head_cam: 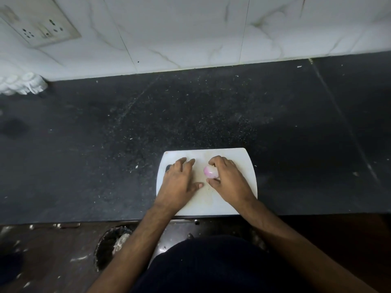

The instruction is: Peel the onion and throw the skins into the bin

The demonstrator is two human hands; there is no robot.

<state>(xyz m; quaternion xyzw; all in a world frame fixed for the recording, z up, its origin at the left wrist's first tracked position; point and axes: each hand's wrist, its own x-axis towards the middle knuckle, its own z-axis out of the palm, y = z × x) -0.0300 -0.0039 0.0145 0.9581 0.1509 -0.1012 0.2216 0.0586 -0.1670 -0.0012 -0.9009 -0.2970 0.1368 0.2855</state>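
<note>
- Dark clothing (pixel 211 265) fills the near bottom edge, cut off by the frame; both bare forearms reach out from it toward the counter.
- Just left of the left forearm, down on the floor, stands a round dark bin (pixel 108 248), partly hidden by that arm, with pale crumpled stuff inside that is too dim to identify.
- On the near edge of the black speckled stone counter (pixel 105 134) lies a white cutting board (pixel 243 157) with rounded corners and faint smudges; its near corners are covered by the wrists.
- Left hand (pixel 179 182) lies flat on the left part of the board, fingers straight and spread, its grip released and holding nothing; a small dark shape at its far left edge is too covered to make out.
- Right hand (pixel 227 180) curls over the onion (pixel 210 171), its grip closed around it between thumb and fingers.
- Onion sits on the board's middle, between the two hands: smooth, rounded, white with a pink-purple blush; its right side is hidden under the fingers.
- Pale crumbs and specks are scattered over the counter.
- Far behind rises a glossy white marble-veined tiled wall (pixel 190 34), with a grubby switch and socket plate (pixel 40 24) at far left.
- A white cloth-like lump (pixel 21 85) at the far left edge is cut off and blurred.
</note>
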